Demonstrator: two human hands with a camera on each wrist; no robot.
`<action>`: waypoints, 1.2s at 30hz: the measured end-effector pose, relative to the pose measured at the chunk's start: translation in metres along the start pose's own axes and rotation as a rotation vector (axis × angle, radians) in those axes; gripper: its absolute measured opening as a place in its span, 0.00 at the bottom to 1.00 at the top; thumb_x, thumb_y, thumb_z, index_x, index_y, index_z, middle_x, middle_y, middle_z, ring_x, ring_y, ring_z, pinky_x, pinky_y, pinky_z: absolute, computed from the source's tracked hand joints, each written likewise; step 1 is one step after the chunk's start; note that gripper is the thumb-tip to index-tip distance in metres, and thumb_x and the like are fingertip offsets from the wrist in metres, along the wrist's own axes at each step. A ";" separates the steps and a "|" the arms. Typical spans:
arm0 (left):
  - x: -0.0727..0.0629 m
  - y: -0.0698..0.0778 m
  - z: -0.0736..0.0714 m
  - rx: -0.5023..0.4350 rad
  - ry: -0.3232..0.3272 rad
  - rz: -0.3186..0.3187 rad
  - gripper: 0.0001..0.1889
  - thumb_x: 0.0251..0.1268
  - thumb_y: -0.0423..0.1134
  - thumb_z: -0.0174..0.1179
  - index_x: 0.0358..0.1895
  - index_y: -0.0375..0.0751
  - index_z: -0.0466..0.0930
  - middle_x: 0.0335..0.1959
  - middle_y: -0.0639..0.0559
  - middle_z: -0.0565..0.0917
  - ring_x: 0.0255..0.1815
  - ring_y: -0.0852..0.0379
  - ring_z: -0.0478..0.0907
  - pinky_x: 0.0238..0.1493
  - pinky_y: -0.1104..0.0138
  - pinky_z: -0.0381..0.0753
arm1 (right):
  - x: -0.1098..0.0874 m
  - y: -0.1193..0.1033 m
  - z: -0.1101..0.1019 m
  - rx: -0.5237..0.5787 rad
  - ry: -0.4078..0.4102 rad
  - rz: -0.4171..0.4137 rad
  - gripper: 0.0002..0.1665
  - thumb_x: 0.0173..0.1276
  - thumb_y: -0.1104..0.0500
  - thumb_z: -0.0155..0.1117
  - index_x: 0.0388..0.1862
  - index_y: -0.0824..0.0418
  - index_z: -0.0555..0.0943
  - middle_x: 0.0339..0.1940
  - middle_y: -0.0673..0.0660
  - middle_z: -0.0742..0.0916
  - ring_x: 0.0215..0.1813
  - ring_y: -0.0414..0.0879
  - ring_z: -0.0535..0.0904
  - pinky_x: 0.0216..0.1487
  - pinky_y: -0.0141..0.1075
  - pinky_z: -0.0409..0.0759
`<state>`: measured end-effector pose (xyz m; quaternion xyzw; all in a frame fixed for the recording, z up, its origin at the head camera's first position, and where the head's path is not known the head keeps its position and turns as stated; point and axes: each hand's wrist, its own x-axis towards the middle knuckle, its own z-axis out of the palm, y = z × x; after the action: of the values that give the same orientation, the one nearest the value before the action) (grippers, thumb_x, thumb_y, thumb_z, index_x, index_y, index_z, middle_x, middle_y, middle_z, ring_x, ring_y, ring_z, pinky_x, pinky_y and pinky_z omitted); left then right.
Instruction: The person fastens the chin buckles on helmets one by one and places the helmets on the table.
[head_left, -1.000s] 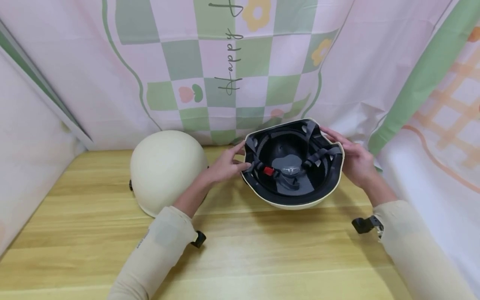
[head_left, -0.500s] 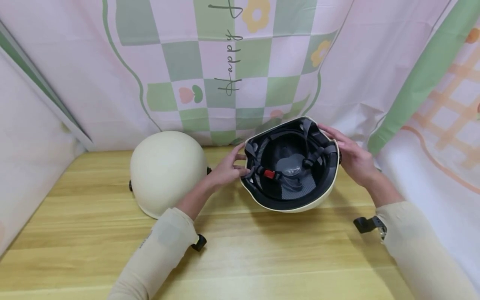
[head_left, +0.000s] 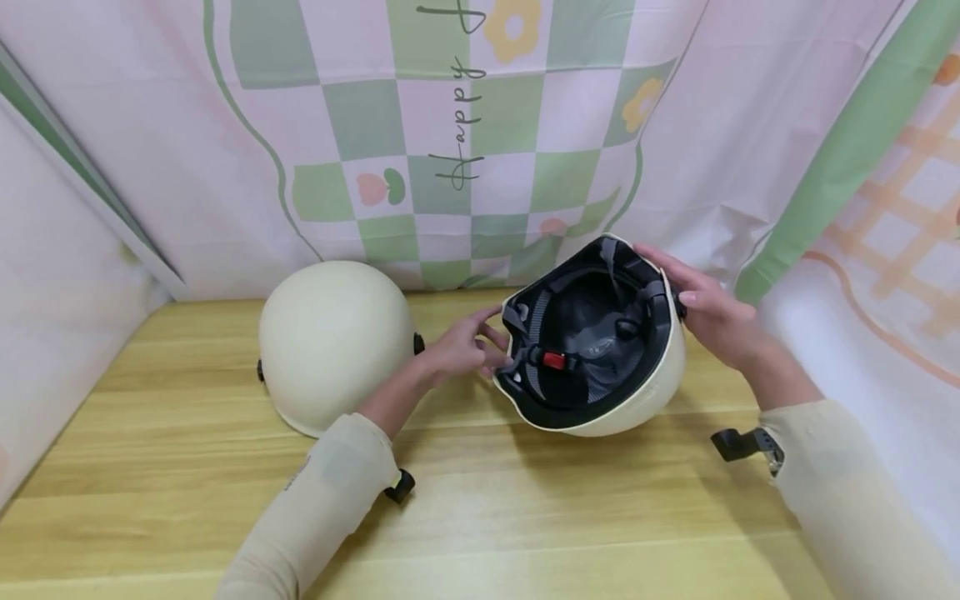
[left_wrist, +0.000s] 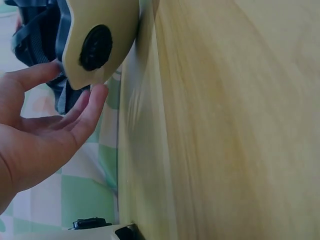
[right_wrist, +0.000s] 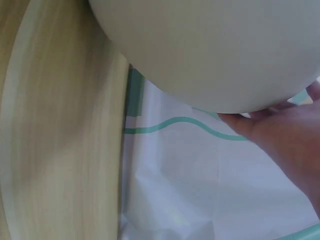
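In the head view a cream helmet point(head_left: 645, 392) is tipped over, its black-padded hollow facing up and to the left. Grey straps with a red buckle point(head_left: 553, 360) lie across that hollow. My left hand point(head_left: 467, 346) has thumb and fingers at its left rim; the left wrist view shows them about the edge by a strap and a round black knob point(left_wrist: 96, 47). On the far right side, my right hand point(head_left: 716, 321) holds the shell, with some fingers hidden behind it. The right wrist view shows the thumb against the smooth outer shell point(right_wrist: 210, 45).
A second cream helmet point(head_left: 337, 342) sits dome up on the wooden table point(head_left: 525, 508), left of my left hand. A checked cloth point(head_left: 502, 117) hangs at the table's back edge. White cloths stand on both sides.
The held helmet has turned and tilted, showing more of its right outer shell, and has shifted slightly right. My left hand follows its left rim. The other helmet stays put.
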<state>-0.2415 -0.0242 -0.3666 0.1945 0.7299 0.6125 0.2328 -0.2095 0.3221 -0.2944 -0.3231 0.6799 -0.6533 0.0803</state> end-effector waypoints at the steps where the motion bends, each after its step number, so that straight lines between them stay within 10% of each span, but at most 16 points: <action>1: 0.000 0.000 0.001 -0.001 -0.018 -0.014 0.50 0.66 0.22 0.64 0.85 0.41 0.43 0.53 0.34 0.78 0.31 0.57 0.80 0.40 0.57 0.86 | 0.000 0.000 -0.001 -0.008 -0.024 -0.002 0.39 0.75 0.63 0.38 0.85 0.57 0.56 0.82 0.48 0.67 0.78 0.38 0.63 0.71 0.29 0.63; 7: 0.004 -0.004 0.006 -0.008 -0.091 -0.072 0.54 0.65 0.20 0.64 0.85 0.41 0.36 0.46 0.41 0.80 0.30 0.58 0.80 0.34 0.68 0.83 | 0.008 -0.002 0.000 -0.048 -0.091 -0.058 0.38 0.76 0.69 0.42 0.84 0.59 0.58 0.82 0.48 0.66 0.80 0.37 0.59 0.73 0.27 0.61; 17: 0.009 -0.010 0.019 -0.018 -0.068 -0.138 0.55 0.65 0.19 0.65 0.85 0.41 0.34 0.44 0.42 0.80 0.32 0.56 0.79 0.34 0.69 0.82 | 0.015 -0.004 0.009 -0.205 0.146 -0.033 0.25 0.77 0.70 0.52 0.67 0.54 0.79 0.66 0.47 0.83 0.66 0.37 0.78 0.61 0.26 0.75; 26: 0.019 -0.012 0.030 -0.011 -0.050 -0.136 0.55 0.65 0.21 0.66 0.85 0.40 0.36 0.41 0.45 0.82 0.33 0.56 0.79 0.35 0.67 0.83 | 0.005 -0.009 -0.011 -0.237 -0.043 -0.007 0.49 0.61 0.82 0.59 0.81 0.63 0.63 0.73 0.48 0.78 0.69 0.39 0.76 0.57 0.28 0.80; 36: 0.028 -0.012 0.038 0.048 -0.095 -0.139 0.52 0.67 0.23 0.66 0.84 0.33 0.38 0.43 0.40 0.89 0.46 0.53 0.87 0.46 0.69 0.79 | 0.004 -0.009 -0.015 -0.275 -0.018 -0.001 0.45 0.63 0.77 0.59 0.81 0.61 0.65 0.73 0.50 0.77 0.69 0.41 0.73 0.61 0.27 0.74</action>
<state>-0.2426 0.0204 -0.3866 0.1778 0.7442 0.5674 0.3043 -0.2179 0.3332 -0.2824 -0.3373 0.7623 -0.5509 0.0412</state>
